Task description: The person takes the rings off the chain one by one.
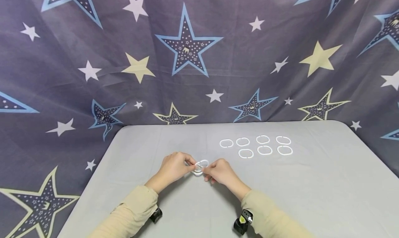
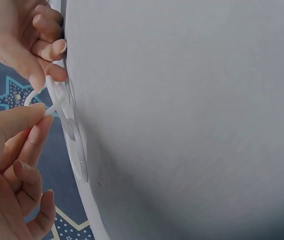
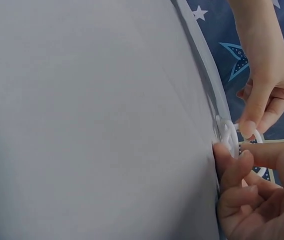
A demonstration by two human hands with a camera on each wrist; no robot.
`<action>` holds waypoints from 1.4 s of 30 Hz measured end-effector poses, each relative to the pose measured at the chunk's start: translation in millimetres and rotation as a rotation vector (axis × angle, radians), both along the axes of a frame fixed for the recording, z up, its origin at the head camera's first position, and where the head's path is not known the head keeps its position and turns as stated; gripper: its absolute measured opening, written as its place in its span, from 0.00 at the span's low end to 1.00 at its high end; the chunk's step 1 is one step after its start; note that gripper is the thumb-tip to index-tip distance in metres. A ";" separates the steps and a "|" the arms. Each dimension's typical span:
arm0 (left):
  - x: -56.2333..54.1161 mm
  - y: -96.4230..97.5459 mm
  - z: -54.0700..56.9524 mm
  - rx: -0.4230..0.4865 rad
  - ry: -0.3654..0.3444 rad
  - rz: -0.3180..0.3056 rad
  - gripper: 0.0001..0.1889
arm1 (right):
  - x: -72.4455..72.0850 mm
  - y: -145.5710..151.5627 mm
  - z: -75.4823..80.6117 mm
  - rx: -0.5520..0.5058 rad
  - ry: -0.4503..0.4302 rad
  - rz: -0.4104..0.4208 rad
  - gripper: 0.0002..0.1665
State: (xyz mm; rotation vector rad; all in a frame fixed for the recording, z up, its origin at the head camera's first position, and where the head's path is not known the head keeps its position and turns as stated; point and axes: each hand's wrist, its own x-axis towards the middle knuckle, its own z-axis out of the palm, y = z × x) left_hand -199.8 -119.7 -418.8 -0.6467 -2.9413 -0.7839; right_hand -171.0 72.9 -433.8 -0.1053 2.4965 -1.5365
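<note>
Both hands meet over the near middle of the table around white oval plastic split rings. My left hand (image 1: 175,167) pinches a ring (image 1: 204,161) between thumb and index finger. From the right, my right hand (image 1: 220,171) pinches the same ring, its other fingers loosely curled. Beneath it, more white rings (image 1: 197,174) hang linked together, as the left wrist view shows with the linked rings (image 2: 82,157) below the fingertips. In the right wrist view, fingers partly hide the held ring (image 3: 259,136), so exactly how it joins the others is unclear.
Several loose white oval rings (image 1: 264,150) lie in two rows on the grey cloth-covered table (image 1: 311,189), right of and beyond the hands. A dark star-patterned curtain (image 1: 199,82) hangs behind the table's far edge.
</note>
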 end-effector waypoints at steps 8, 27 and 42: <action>-0.4 0.0 -1.5 0.012 -0.007 0.011 0.04 | -3.7 -4.2 -0.7 0.031 0.027 -0.011 0.15; -3.9 -7.9 0.9 0.007 0.098 0.010 0.03 | -2.7 -4.5 -4.4 -0.091 -0.010 -0.037 0.09; -4.9 -9.1 7.4 0.001 0.091 0.022 0.03 | -10.0 -4.5 -0.5 -0.063 0.115 -0.139 0.07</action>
